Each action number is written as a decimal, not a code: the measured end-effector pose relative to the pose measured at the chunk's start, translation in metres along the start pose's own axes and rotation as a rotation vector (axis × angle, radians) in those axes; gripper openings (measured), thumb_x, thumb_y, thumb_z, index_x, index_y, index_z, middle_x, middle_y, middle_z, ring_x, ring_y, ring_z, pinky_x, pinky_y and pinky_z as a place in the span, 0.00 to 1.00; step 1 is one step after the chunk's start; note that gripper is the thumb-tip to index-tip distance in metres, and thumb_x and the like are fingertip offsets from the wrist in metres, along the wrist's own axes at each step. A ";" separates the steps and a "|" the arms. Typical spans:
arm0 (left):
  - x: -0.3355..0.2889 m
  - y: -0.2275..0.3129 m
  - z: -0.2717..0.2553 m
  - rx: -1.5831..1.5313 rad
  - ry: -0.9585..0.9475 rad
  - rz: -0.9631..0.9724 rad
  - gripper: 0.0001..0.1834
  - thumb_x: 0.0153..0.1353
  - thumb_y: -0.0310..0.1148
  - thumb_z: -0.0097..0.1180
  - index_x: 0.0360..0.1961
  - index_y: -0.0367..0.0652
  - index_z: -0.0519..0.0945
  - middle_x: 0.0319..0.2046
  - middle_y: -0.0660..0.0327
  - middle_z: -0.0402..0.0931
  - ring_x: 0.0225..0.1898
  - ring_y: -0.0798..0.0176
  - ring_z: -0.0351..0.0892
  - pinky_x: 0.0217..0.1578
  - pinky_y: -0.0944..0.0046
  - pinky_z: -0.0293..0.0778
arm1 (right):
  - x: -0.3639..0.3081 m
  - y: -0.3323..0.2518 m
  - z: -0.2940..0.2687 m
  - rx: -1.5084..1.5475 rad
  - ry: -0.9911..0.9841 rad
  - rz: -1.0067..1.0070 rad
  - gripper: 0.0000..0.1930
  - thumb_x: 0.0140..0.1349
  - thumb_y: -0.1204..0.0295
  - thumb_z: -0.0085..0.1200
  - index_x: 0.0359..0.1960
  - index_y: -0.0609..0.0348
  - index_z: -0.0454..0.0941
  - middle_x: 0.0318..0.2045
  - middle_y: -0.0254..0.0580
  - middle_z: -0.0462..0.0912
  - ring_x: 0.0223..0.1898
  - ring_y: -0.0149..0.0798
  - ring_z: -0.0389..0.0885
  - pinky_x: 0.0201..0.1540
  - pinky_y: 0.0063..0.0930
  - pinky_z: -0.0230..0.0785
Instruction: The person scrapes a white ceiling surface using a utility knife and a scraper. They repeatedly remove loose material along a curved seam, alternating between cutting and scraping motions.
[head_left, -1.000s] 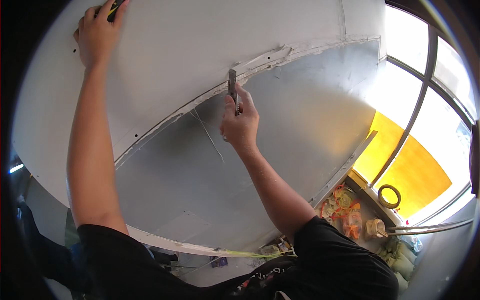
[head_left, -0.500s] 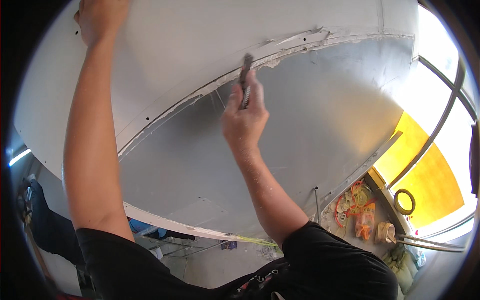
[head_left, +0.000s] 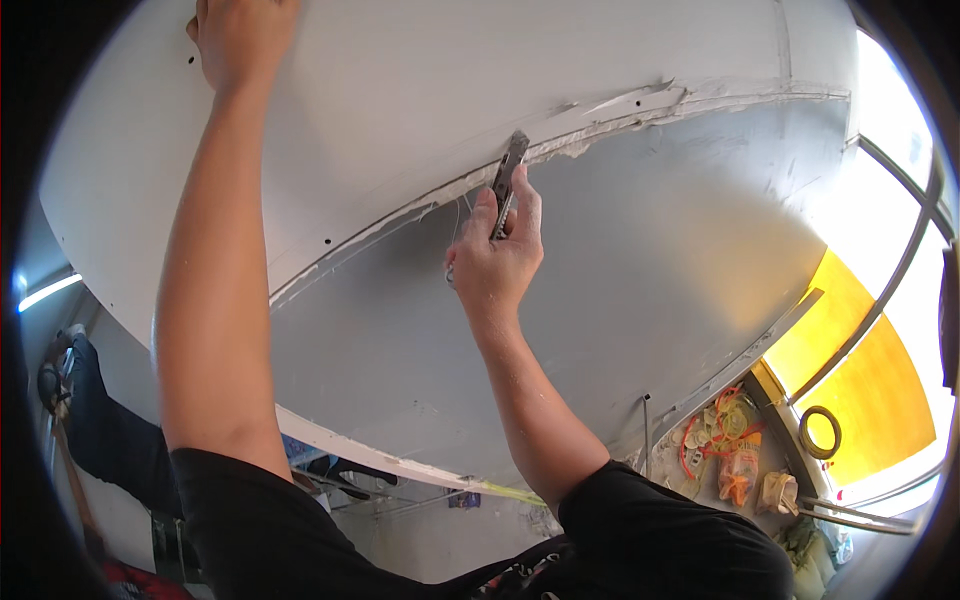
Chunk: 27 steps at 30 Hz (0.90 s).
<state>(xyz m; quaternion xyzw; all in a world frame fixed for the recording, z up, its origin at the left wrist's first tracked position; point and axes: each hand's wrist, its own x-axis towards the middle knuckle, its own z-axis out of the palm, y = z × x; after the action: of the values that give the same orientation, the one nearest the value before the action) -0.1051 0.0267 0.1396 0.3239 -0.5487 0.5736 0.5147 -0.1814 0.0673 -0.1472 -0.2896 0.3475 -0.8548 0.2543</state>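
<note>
Overhead, white ceiling board (head_left: 450, 90) takes the flat left hand (head_left: 240, 40); right hand (head_left: 495, 265) grips a knife (head_left: 508, 180) at the seam.

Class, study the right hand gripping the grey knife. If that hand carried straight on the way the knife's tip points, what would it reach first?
The right hand aims the knife up at the rough joint where the white panel meets the grey wall. The tip looks already at that seam, so it would likely meet it first; depth is unclear.

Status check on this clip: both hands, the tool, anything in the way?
Right hand gripping grey utility knife, blade tip at the ragged board seam. Left hand pressed flat on white panel. Nothing blocking the seam.
</note>
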 end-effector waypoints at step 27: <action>0.011 -0.059 0.048 0.050 0.062 0.185 0.27 0.65 0.66 0.55 0.57 0.64 0.85 0.50 0.60 0.82 0.55 0.53 0.79 0.59 0.49 0.70 | 0.067 0.003 -0.051 0.183 -0.138 -0.075 0.24 0.78 0.69 0.46 0.72 0.63 0.64 0.23 0.35 0.76 0.14 0.24 0.73 0.13 0.21 0.65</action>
<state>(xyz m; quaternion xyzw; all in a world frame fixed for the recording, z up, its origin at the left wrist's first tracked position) -0.0610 -0.0249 0.1767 0.2667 -0.5458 0.6419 0.4680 -0.2625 0.0458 -0.1578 -0.3358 0.2386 -0.8700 0.2710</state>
